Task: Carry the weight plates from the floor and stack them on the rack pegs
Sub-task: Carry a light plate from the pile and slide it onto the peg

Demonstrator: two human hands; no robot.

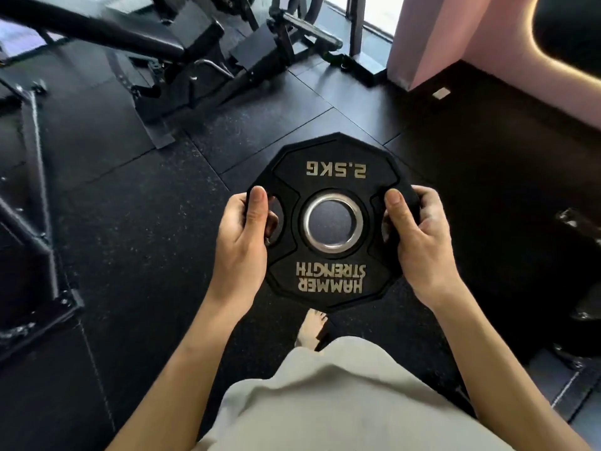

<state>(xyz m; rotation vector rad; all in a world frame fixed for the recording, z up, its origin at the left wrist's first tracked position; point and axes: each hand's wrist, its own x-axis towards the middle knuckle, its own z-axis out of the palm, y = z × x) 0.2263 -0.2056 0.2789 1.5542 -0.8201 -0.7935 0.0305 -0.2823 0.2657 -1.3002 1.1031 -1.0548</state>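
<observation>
A black 2.5 kg weight plate (331, 177) with a silver centre ring and "Hammer Strength" lettering is held flat in front of me, above the floor. My left hand (242, 245) grips its left edge, thumb on top and fingers through the left grip slot. My right hand (419, 242) grips the right edge the same way. No rack peg is plainly recognisable in view.
Black rubber floor tiles (140, 222) lie all around. A black machine frame (35, 196) stands at the left, and benches and machine bases (201, 70) at the back. A pink wall (455, 37) rises at the back right. Dark equipment (582, 255) sits at the right edge. My bare foot (313, 330) shows below the plate.
</observation>
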